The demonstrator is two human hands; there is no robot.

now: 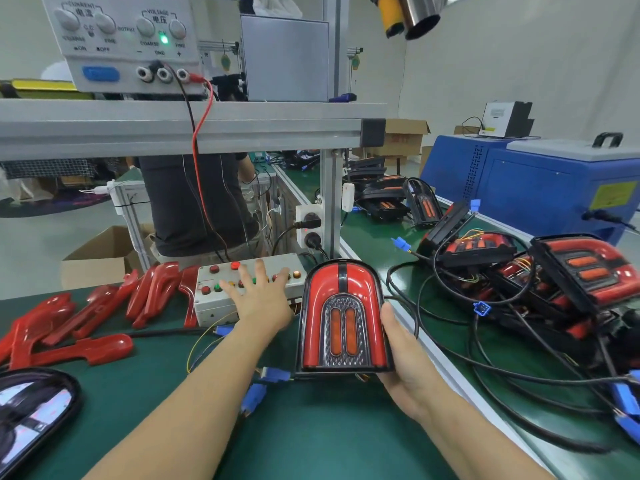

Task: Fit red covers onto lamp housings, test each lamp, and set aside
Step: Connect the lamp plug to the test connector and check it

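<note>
Red-covered lamp (343,318) in right hand (401,355) | left hand (258,296) on button box (207,308)

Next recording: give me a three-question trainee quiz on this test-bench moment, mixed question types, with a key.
1. True or false: the right hand holds the lamp by its right edge.
2. Where are the left hand's fingers?
A. On the power supply
B. Spread over the button box
C. On a loose red cover
3. Fill in: the red and black leads from the power supply hang down toward the ____.

Key
1. True; the lamp, red cover fitted, stands upright on the green mat.
2. B
3. button box
</note>
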